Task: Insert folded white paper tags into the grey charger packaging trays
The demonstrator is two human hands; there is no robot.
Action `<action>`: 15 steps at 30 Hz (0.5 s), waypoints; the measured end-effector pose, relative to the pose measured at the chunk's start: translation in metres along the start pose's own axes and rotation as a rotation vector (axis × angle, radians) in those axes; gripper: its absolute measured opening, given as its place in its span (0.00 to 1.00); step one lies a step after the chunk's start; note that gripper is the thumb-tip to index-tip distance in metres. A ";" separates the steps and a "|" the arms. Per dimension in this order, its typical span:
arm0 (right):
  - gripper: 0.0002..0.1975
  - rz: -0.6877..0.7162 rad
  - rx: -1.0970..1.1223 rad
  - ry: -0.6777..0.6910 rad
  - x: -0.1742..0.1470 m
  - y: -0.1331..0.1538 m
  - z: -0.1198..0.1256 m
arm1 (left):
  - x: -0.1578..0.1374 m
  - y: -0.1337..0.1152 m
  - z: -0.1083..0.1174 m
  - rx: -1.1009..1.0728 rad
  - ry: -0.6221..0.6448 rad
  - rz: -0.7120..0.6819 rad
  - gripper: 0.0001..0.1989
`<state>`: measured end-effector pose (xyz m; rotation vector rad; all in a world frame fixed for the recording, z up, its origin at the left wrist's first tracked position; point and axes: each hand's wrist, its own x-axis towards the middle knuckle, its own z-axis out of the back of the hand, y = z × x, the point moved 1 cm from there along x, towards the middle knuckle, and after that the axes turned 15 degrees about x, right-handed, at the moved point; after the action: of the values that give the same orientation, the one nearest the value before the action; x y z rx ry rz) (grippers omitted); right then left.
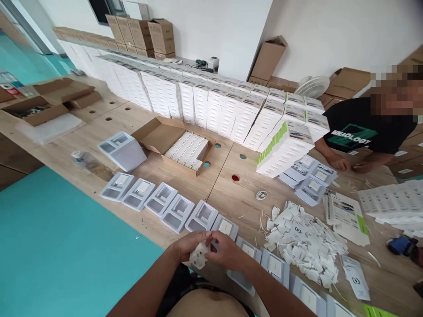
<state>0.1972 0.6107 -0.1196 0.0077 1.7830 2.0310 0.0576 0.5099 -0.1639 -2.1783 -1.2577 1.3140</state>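
Observation:
My left hand [187,247] is closed around a few small white pieces with dark spots [198,256], low in front of my body. My right hand [228,252] meets it, its fingers pinched together against the left fingertips. Whatever lies between those fingertips is too small to make out. Just beyond my hands runs a row of pale plastic trays [178,213] with moulded compartments. Several trays on the right, such as one by my right forearm [275,267], carry a flat white piece.
An open cardboard box [155,140] holds rows of white pieces. Left of it are stacked trays [122,152] and a clear bottle [90,164]. A heap of white paper slips [304,242] lies right. White boxes [211,103] line the back; a co-worker [360,127] sits far right.

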 end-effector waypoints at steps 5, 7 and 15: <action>0.13 0.052 -0.292 -0.210 0.050 -0.014 0.018 | -0.008 0.000 0.028 -0.047 -0.136 0.130 0.40; 0.14 0.076 -0.455 -0.284 0.071 -0.025 0.022 | -0.011 0.009 0.040 0.000 -0.217 0.195 0.44; 0.18 0.195 -0.663 -0.188 0.091 -0.044 -0.003 | -0.011 0.030 0.057 -0.044 -0.192 0.196 0.45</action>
<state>0.1281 0.6410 -0.1869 0.1700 0.9667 2.5699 0.0242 0.4749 -0.2070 -2.3003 -1.1725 1.6213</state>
